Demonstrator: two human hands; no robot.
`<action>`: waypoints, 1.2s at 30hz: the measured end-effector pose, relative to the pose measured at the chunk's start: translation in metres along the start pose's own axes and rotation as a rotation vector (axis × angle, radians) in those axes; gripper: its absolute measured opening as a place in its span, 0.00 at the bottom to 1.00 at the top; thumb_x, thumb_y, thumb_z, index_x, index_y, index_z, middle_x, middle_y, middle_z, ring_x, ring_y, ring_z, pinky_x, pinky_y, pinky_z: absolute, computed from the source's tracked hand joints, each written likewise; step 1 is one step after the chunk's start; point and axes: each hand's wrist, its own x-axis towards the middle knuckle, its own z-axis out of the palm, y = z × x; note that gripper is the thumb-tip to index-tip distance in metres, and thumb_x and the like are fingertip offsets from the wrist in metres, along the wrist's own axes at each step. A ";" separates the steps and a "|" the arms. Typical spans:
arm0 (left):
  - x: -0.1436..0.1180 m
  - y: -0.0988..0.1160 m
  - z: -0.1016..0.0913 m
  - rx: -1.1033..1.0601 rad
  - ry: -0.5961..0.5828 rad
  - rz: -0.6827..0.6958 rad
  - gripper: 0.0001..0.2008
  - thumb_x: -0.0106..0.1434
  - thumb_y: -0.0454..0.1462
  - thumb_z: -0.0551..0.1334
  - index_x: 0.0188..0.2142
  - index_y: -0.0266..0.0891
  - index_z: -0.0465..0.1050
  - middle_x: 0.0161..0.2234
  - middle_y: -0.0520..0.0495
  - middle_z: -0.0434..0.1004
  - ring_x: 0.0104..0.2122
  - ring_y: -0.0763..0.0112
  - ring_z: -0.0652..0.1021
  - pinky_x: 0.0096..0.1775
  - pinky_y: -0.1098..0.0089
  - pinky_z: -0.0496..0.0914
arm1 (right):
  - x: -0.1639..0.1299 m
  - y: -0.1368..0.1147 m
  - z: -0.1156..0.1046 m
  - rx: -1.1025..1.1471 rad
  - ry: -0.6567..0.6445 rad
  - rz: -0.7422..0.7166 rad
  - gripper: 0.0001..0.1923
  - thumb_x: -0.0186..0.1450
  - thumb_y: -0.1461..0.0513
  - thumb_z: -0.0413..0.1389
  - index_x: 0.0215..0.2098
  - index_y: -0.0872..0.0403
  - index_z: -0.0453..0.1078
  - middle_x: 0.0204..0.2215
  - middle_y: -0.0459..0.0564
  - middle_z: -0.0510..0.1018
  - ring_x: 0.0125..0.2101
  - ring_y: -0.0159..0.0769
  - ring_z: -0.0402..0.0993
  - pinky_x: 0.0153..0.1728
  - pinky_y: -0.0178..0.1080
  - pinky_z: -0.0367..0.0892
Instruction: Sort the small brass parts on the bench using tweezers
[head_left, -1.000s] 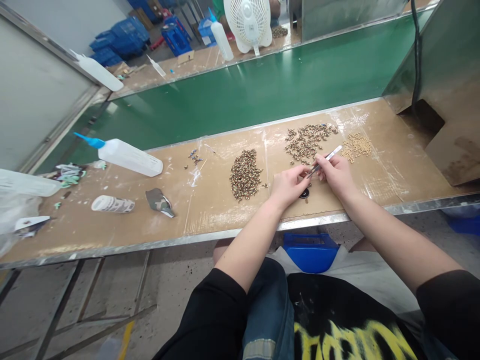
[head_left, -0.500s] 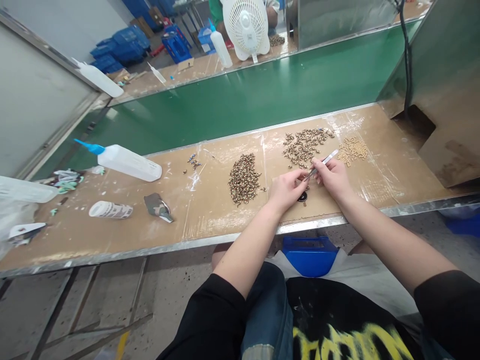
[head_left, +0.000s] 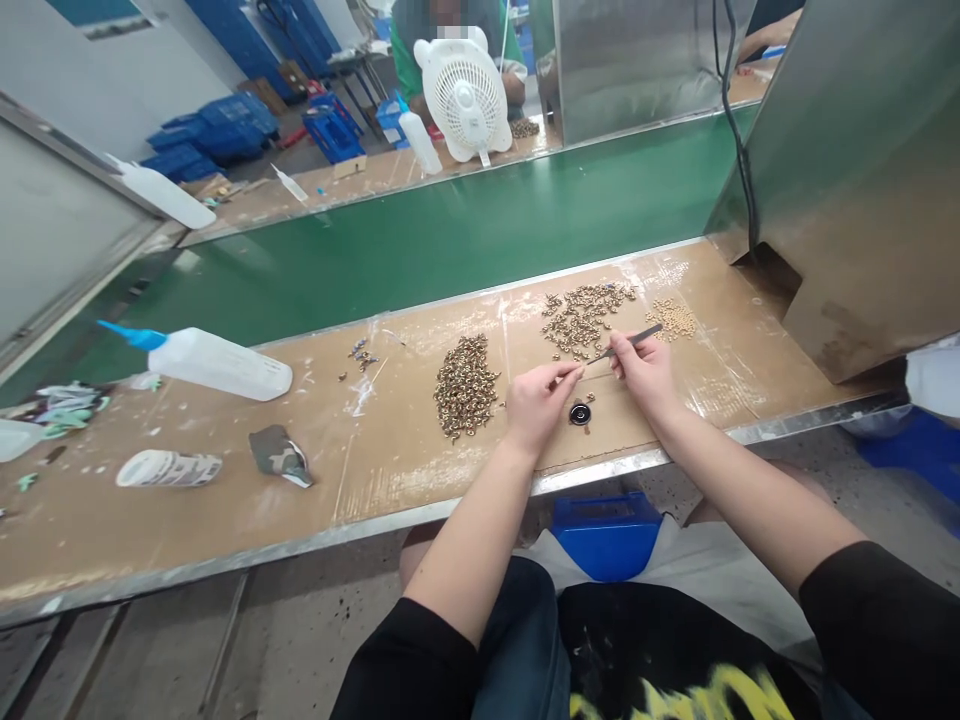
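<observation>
My right hand [head_left: 643,372] grips a pair of tweezers [head_left: 646,333], its tip pointing left toward my other hand. Thumb and fingers of my left hand [head_left: 541,398] are pinched together at that tip; whatever they hold is too small to name. Below the hands, on the cardboard-covered bench [head_left: 405,450], lies a small round black dish [head_left: 580,413] with a few tiny bits around it. Just beyond them spreads a loose pile of small bronze-coloured metal pieces [head_left: 581,318]. Pale beige beads [head_left: 673,319] lie to its right, and a denser heap of bronze-coloured pieces [head_left: 465,385] sits left of my hands.
A white squeeze bottle with a blue nozzle [head_left: 225,362], a small white tub [head_left: 169,468] and a camouflage-patterned scrap [head_left: 280,454] lie on the left. Behind the bench runs a green belt [head_left: 420,240]. Across it stand a white fan [head_left: 466,98] and a person. A metal panel [head_left: 847,200] rises at right.
My hands have drawn a little apart, uncovering the black dish. The tweezers have tilted flatter. The whole view has shifted, so the bench things appear further left and lower.
</observation>
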 end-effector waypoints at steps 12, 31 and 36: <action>-0.002 0.004 -0.039 -0.459 0.551 -0.203 0.24 0.74 0.56 0.60 0.32 0.41 0.76 0.14 0.58 0.63 0.14 0.77 0.65 0.20 0.72 0.60 | 0.009 0.011 -0.007 0.177 0.296 0.094 0.26 0.62 0.40 0.68 0.29 0.53 0.75 0.16 0.41 0.69 0.15 0.26 0.61 0.15 0.32 0.50; 0.010 0.038 -0.056 0.124 -0.283 -0.163 0.07 0.70 0.44 0.68 0.39 0.46 0.85 0.40 0.49 0.88 0.32 0.69 0.80 0.39 0.65 0.75 | 0.014 0.013 -0.006 0.104 0.283 0.075 0.27 0.63 0.38 0.65 0.28 0.52 0.72 0.16 0.41 0.67 0.14 0.28 0.59 0.16 0.35 0.50; 0.035 0.047 -0.021 0.402 -0.580 -0.147 0.02 0.63 0.40 0.72 0.35 0.47 0.85 0.38 0.48 0.88 0.38 0.59 0.83 0.39 0.63 0.75 | 0.016 0.013 -0.006 0.122 0.286 0.081 0.27 0.62 0.37 0.65 0.28 0.52 0.72 0.15 0.40 0.67 0.14 0.28 0.60 0.16 0.34 0.52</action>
